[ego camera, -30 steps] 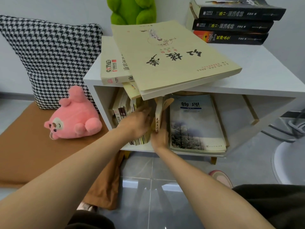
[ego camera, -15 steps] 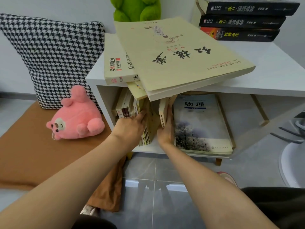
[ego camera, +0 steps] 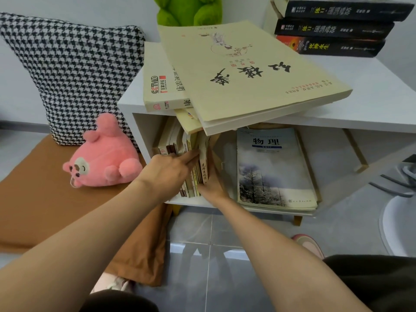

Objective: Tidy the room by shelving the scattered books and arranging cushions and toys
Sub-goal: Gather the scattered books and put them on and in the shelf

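Note:
A white shelf unit (ego camera: 360, 102) holds a row of upright books (ego camera: 175, 140) at the left of its open compartment. My left hand (ego camera: 166, 172) rests with straight fingers on their spines. A thin cream book (ego camera: 203, 163) stands at the row's right end. My right hand (ego camera: 213, 183) lies flat along its right cover, fingers reaching into the shelf and partly hidden. A physics textbook (ego camera: 274, 167) lies flat to the right. A large cream book (ego camera: 243, 70) overhangs the top, above a CCTV book (ego camera: 162, 86).
Three black books (ego camera: 333, 28) are stacked at the back right of the top, with a green plush (ego camera: 189, 10) behind. A pink plush (ego camera: 103, 158) and a houndstooth cushion (ego camera: 74, 70) sit on a brown mat (ego camera: 45, 210) to the left. Grey floor tiles lie below.
The thin book has been pushed left and stands closer against the row. My left hand's fingers have stretched out onto the spines. The view has moved in slightly.

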Demonstrator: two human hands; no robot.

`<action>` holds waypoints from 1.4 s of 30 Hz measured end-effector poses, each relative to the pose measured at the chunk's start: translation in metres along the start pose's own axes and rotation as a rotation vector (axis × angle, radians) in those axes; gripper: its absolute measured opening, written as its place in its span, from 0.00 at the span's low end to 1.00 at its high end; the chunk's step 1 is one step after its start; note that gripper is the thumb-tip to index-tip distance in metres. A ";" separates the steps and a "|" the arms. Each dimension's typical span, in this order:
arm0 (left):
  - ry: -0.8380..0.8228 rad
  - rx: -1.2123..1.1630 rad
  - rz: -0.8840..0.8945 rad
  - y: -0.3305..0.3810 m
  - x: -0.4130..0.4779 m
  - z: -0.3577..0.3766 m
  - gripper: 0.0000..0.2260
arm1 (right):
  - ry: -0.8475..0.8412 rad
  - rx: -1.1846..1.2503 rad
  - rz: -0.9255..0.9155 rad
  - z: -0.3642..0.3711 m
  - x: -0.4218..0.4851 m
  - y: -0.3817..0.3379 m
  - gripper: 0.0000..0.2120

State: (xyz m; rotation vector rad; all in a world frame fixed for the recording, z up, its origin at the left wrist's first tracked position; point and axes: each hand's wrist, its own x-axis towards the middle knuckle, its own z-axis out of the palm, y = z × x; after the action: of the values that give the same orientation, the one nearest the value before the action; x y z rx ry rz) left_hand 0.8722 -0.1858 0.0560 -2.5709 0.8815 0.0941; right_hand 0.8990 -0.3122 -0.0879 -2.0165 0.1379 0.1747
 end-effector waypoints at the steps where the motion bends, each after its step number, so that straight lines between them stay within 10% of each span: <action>1: 0.002 -0.013 0.007 -0.001 -0.002 0.000 0.30 | -0.032 -0.038 0.042 -0.001 -0.001 -0.001 0.44; 9: 0.068 -0.055 0.027 -0.009 -0.009 -0.003 0.33 | -0.164 -0.221 0.236 -0.004 0.004 -0.009 0.47; 27: -0.004 -0.238 -0.131 0.010 -0.034 -0.064 0.26 | -0.133 -0.372 0.053 -0.120 -0.069 -0.053 0.29; 42: 0.539 -0.576 -0.484 -0.004 -0.103 -0.140 0.10 | -0.122 -0.582 -0.396 -0.196 -0.179 -0.178 0.17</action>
State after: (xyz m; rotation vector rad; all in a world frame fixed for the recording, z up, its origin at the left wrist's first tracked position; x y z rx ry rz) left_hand 0.7826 -0.1814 0.2044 -3.3563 0.3912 -0.5919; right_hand 0.7664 -0.4072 0.1870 -2.5521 -0.4356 0.0886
